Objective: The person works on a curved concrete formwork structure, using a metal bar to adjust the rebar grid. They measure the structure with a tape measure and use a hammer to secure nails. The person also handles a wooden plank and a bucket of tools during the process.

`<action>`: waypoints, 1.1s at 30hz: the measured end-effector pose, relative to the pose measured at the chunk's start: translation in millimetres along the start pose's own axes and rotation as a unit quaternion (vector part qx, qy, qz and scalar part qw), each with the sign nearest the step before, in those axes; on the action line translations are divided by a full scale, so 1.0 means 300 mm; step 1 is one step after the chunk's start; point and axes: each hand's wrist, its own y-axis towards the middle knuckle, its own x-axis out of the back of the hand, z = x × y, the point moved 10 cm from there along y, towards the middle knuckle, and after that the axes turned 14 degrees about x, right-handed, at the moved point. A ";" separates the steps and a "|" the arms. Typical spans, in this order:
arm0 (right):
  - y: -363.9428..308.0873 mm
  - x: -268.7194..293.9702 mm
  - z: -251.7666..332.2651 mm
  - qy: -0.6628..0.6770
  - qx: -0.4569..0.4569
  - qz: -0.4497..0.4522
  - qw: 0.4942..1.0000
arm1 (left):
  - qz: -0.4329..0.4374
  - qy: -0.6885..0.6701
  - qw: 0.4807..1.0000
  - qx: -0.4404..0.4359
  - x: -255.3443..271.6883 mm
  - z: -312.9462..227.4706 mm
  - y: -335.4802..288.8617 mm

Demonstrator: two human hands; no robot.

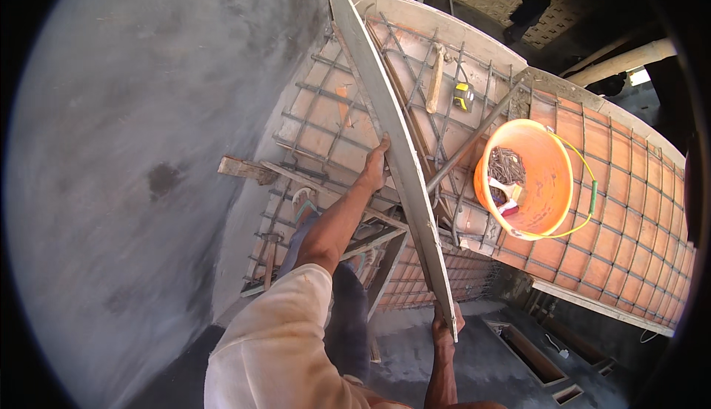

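Note:
A long, narrow grey wooden board (401,142) stands slanted before me, running from the far wall side down toward my body. My left hand (376,165) grips its left edge near the middle, with the thumb up against the board. Close to the near end, my right hand (446,323) is wrapped round the same board, its fingers partly hidden behind it. Beneath the board spreads a grid of steel reinforcing bars (326,92) over reddish panels. To the right of the board rests an orange bucket (553,187) holding nails (506,165) and a brush (509,193).
A hammer (435,87) and a yellow-black tape measure (464,96) lie on the bars beyond the bucket. A metal bar (478,133) crosses the grid. Plastered wall (148,150) rises at left. Below right, the formwork edge (600,307) drops to a lower floor.

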 end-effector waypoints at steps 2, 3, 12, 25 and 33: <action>0.108 -0.078 0.027 0.001 0.036 -0.017 0.999 | 0.005 -0.028 1.000 -0.008 0.078 -0.028 0.114; 0.148 -0.102 0.028 -0.003 0.052 -0.026 0.998 | 0.011 -0.043 0.999 -0.009 0.083 -0.041 0.152; 0.241 -0.373 -0.133 -0.030 0.033 0.041 0.998 | -0.044 0.008 0.999 0.003 0.220 -0.162 0.402; 0.352 -0.444 -0.212 0.008 -0.010 0.015 1.000 | -0.026 0.030 0.999 -0.009 0.203 -0.233 0.523; 0.369 -0.404 -0.209 0.028 -0.016 -0.025 0.999 | -0.023 -0.012 0.978 -0.206 -0.036 -0.443 0.138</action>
